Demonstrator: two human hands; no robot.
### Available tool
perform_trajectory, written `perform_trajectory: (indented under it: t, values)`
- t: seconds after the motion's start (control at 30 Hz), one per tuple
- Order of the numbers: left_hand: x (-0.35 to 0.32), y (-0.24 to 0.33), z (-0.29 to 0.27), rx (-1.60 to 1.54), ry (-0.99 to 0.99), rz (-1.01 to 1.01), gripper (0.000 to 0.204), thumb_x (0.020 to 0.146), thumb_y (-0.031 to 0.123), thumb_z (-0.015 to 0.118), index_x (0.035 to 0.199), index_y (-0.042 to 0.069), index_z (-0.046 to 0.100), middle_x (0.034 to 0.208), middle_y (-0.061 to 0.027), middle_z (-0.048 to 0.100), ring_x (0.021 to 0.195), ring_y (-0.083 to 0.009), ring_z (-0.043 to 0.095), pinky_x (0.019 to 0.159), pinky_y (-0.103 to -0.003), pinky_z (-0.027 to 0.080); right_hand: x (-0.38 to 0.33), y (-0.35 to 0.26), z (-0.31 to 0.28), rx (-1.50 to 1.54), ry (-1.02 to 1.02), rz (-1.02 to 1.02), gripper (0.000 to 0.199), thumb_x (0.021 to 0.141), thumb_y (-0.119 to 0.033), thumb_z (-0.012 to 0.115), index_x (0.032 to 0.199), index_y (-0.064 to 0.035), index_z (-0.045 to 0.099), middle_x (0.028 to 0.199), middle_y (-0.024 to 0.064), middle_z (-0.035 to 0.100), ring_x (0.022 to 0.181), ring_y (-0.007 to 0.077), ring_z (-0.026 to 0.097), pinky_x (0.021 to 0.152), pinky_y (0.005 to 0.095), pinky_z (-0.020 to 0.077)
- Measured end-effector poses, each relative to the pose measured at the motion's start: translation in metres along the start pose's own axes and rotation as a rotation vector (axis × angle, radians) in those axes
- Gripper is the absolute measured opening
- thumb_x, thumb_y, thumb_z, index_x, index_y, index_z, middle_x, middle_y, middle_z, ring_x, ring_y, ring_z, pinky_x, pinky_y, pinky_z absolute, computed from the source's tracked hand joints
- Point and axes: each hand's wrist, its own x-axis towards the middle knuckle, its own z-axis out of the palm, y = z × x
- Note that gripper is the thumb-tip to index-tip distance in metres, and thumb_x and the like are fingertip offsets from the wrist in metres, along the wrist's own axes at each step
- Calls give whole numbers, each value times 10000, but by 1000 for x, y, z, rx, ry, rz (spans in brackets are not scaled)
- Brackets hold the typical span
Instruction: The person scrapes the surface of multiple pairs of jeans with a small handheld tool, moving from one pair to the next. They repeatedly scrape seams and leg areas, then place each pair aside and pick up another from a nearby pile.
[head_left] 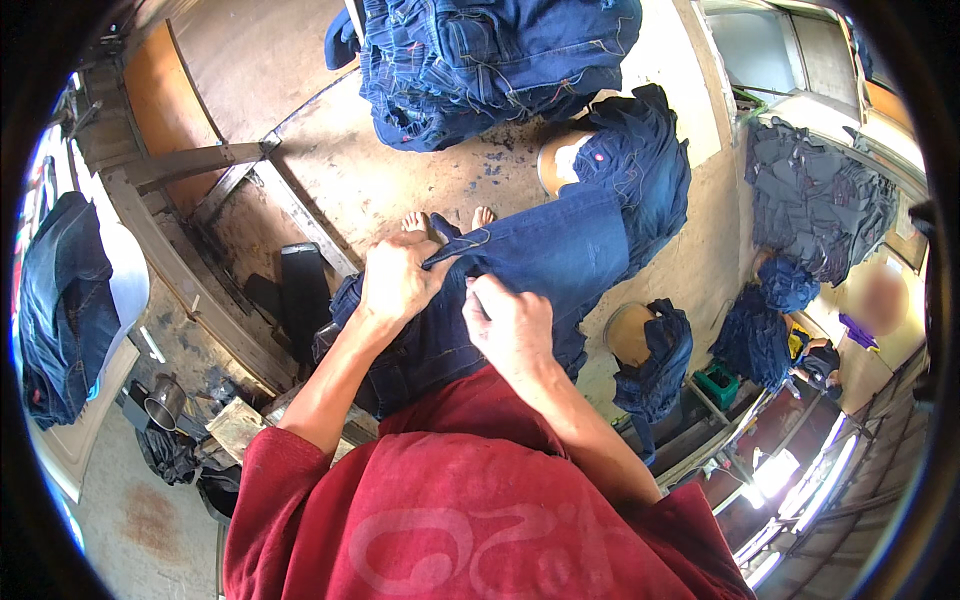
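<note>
Red shirt (470, 510) below, both hands (left hand (397, 280), right hand (510, 325)) pinching dark-blue jeans (560, 255).

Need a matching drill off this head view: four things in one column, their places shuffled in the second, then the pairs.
Things:
1. left hand
2. right hand
3. stack of folded jeans
4. metal cup

Places:
A. top of the picture, on the floor
B. lower left, among clutter beside the wooden frame
C. gripping the edge of the dark blue jeans, on the person's left
D. pinching the same jeans nearer the red shirt

Pairs: 1-C, 2-D, 3-A, 4-B
</note>
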Motion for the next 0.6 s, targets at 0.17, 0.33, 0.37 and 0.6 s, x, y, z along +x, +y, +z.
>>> perform_trajectory:
  t: [0.17, 0.33, 0.37, 0.6]
  values:
    - [0, 0, 2, 44, -6, -30, 202, 832, 211, 911, 838, 38, 808, 762, -131, 700, 691, -333, 726, 666, -421, 581, -12, -3, -2, 117, 79, 5, 95, 933, -78, 786, 1019, -89, 746, 686, 114, 722, 578, 281, 737, 518, 399, 566]
    - [1, 2, 4, 48, 16, -32, 218, 844, 218, 905, 826, 29, 799, 779, -139, 717, 681, -335, 725, 662, -415, 581, -15, -3, -3, 6, -6, -20, 85, 933, -76, 774, 1008, -92, 738, 629, 100, 672, 537, 270, 704, 497, 399, 543]
    - [1, 2, 3, 47, 11, -42, 217, 845, 217, 905, 826, 28, 799, 779, -140, 719, 680, -335, 727, 660, -414, 581, -14, -2, -3, 40, -13, -10, 73, 938, -79, 768, 1000, -96, 734, 626, 99, 670, 530, 270, 697, 493, 397, 540]
    - [2, 7, 1, 40, -16, -113, 228, 827, 228, 895, 803, 24, 796, 822, -145, 742, 756, -354, 756, 718, -430, 617, -15, -3, -2, 17, 19, -6, 41, 954, -99, 756, 985, -98, 728, 657, 105, 696, 536, 275, 707, 495, 400, 548]
